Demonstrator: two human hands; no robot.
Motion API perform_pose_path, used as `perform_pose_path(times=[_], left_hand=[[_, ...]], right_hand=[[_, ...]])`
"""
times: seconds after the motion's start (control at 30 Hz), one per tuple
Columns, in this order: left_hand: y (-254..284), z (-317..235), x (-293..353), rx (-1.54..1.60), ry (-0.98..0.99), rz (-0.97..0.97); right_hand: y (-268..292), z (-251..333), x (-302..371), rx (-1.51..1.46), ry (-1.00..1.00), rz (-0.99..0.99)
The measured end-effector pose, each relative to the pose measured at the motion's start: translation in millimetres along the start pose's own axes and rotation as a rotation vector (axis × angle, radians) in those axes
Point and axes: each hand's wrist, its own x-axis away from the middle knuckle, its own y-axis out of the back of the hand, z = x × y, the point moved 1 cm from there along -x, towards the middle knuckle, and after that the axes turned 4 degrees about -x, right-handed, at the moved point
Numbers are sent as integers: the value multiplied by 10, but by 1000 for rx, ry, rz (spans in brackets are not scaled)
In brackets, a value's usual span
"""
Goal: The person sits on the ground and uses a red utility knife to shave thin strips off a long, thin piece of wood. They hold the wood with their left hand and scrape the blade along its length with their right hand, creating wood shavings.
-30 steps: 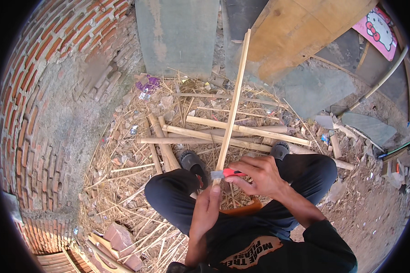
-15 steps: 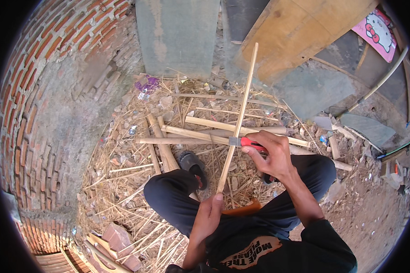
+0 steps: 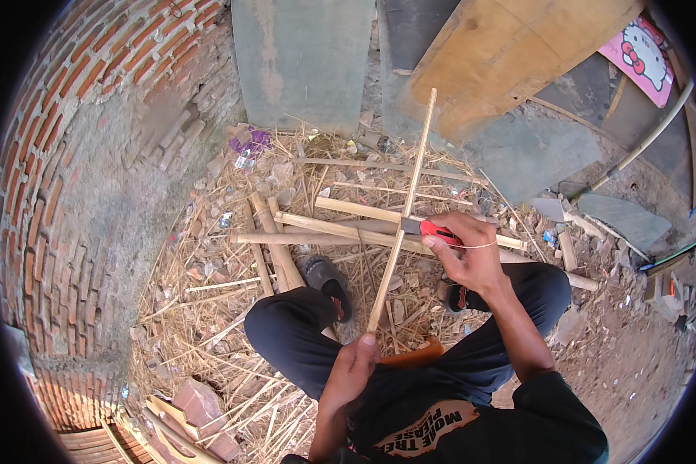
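My left hand (image 3: 353, 365), low and close to my body, is closed round the near end of a long pale strip of bamboo or wood (image 3: 389, 278). The strip slants away from me, its far end in the air. My right hand (image 3: 475, 259) grips a red-handled utility knife (image 3: 435, 230), its grey blade lying across the strip around the middle. A thin pale sliver crosses the back of that hand. Under the strip, several split pieces (image 3: 325, 226) lie crossed on the ground between and beyond my feet.
A worn brick wall (image 3: 93, 209) rises on the left. Flat boards (image 3: 301, 69) and a tan sheet (image 3: 510, 54) lean at the back. Shavings and rubble cover the ground. An orange object (image 3: 417, 354) shows between my thighs, and broken brick (image 3: 201, 406) lies at lower left.
The strip has been drawn slightly toward me, its far end lower in view. My right hand and the knife have shifted a little right; a thin sliver now shows over that hand.
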Motion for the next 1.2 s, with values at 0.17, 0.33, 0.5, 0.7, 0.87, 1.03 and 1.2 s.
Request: perform_pose_path(times=[0.17, 0.33, 0.5, 0.7, 0.87, 1.03, 1.2], left_hand=[[42, -8, -26, 20, -39, -3], [45, -102, 80, -134, -35, -13], [78, -24, 178, -194, 11, -4], [89, -27, 322, -189, -2, 21], [202, 184, 412, -127, 99, 36], [194, 167, 375, -64, 96, 26], [154, 91, 80, 56, -2, -12]], right_hand=[[-49, 60, 74, 27, 30, 57], [72, 1, -96, 61, 24, 12], [259, -113, -413, 82, 121, -28], [672, -436, -786, 182, -16, -124], [868, -433, -927, 294, -101, -188], [904, -430, -860, 293, -248, -139], [438, -112, -296, 111, -147, 34]])
